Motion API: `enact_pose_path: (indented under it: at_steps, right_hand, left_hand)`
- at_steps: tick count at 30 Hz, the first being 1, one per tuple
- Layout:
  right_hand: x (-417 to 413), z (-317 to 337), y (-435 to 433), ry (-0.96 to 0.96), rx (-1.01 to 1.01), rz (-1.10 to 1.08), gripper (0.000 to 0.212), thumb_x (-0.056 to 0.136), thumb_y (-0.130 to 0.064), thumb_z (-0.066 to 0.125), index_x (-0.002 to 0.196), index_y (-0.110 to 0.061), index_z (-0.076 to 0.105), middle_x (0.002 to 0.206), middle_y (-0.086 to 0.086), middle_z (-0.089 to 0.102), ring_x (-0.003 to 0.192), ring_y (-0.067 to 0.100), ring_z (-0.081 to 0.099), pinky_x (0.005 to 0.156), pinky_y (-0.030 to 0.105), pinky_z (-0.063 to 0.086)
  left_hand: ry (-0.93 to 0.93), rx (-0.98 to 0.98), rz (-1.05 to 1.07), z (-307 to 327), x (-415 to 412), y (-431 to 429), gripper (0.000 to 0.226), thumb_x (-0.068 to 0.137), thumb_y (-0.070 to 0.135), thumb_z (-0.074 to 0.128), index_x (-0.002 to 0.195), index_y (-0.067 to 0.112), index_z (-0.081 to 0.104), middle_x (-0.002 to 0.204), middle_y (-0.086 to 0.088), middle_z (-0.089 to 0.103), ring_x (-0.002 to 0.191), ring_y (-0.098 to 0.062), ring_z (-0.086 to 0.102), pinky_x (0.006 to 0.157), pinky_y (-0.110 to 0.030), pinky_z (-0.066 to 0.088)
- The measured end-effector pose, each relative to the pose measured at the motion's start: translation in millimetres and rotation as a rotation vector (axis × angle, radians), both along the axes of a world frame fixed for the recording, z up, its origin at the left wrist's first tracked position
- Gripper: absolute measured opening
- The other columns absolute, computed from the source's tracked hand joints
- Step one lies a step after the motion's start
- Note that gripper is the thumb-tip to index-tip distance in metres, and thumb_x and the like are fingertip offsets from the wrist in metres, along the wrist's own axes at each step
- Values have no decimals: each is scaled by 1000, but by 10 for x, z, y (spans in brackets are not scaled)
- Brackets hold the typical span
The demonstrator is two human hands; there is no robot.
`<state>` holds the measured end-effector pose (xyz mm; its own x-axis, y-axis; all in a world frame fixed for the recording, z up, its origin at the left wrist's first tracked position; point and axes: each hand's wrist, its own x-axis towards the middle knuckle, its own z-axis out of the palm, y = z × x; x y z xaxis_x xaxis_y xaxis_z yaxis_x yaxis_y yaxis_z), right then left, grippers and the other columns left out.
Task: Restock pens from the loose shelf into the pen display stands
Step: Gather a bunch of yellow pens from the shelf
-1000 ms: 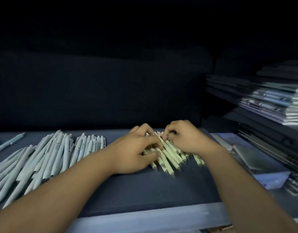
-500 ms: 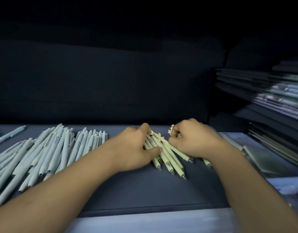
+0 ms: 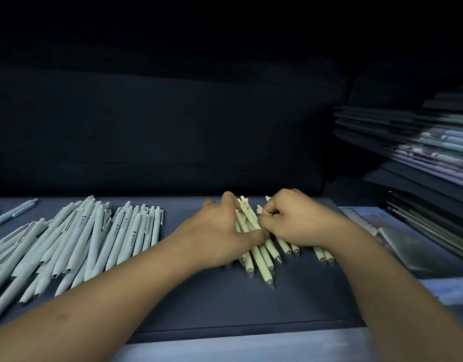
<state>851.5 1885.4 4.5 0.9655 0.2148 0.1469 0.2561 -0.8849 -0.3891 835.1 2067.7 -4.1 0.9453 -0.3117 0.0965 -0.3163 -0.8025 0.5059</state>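
A small heap of cream pens (image 3: 261, 257) lies on the dark shelf (image 3: 225, 304), tips pointing toward me. My left hand (image 3: 225, 233) curls around the left side of the heap, thumb pressed over several barrels. My right hand (image 3: 295, 220) is closed over the right side of the same heap, fingers bent on the pens' upper ends. Two cream pens (image 3: 323, 253) stick out below my right wrist. No display stand is in view.
A wide spread of pale grey pens (image 3: 89, 239) covers the shelf's left part, with a bluish pen (image 3: 15, 211) at the far left. Stacked notebooks (image 3: 429, 152) fill racks at the right, and a wrapped flat pack (image 3: 418, 246) lies below them.
Both hands have pressed closer together around the cream pens, bunching them into a tighter bundle. The view has shifted slightly; the grey pens have not moved.
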Motion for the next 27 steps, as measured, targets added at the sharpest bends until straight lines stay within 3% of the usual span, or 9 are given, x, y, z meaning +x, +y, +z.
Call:
enact_pose_path:
  at_steps: [3,7,10,12,14,19,21,24,27]
  right_hand:
    - [8,-13,52,-13,9,76,36,81,-15,51,46,-21,43,58,2,49,58,19,43,59,51,49]
    - [26,-37,83,-25,-1,89,24,78,-20,52,54,-19,56,66,5,64,66,30,59,65,52,54]
    - [18,-27,104,-14,24,94,19,79,-26,57,62,-20,64,59,-2,63,58,18,56,63,47,57]
    - [-2,-13,156,10,40,144,18,79,-29,59,66,-20,67,64,-1,66,61,15,59,65,44,56]
    - [-1,-11,218,4,47,185,20,74,-30,53,69,-18,69,71,0,69,70,17,64,69,43,55]
    - [58,10,160,-138,164,73,25,75,-9,49,57,-15,65,70,6,68,65,18,63,59,40,54]
    - [52,21,122,-193,196,23,28,80,-1,52,60,-13,66,71,1,68,62,8,59,54,28,48]
    - [47,31,145,-253,253,-28,31,82,3,53,62,-15,68,74,-7,65,67,2,58,55,13,42]
    - [40,99,225,-279,376,-40,31,84,8,50,68,-10,70,65,-8,65,52,0,58,47,9,38]
  left_hand:
    - [13,-112,-14,12,49,5,53,77,57,75,112,31,44,85,11,60,61,2,56,45,-14,38]
    - [40,-118,-31,16,28,9,58,78,54,75,118,30,40,90,11,61,55,4,57,41,-11,37]
    - [51,-90,-41,11,11,2,63,73,61,76,115,33,39,99,9,61,74,1,61,54,-14,46]
    - [38,-40,-29,-6,40,-16,65,67,64,75,111,33,38,105,7,60,92,-8,63,77,-30,56]
    - [14,32,-26,-2,75,-28,60,71,56,73,111,28,37,108,3,56,101,-17,60,86,-39,54]
    - [36,50,-67,73,102,80,64,85,29,72,136,25,33,108,3,52,89,-13,53,59,-19,38]
    - [44,62,-78,86,84,125,68,84,25,74,137,25,32,104,5,51,83,-8,54,61,-22,45]
    - [31,103,-68,93,68,124,62,83,22,75,130,20,35,115,-1,54,92,-16,61,76,-35,55]
    - [6,68,-72,79,120,153,56,83,21,73,125,19,37,108,-2,54,89,-16,59,70,-32,52]
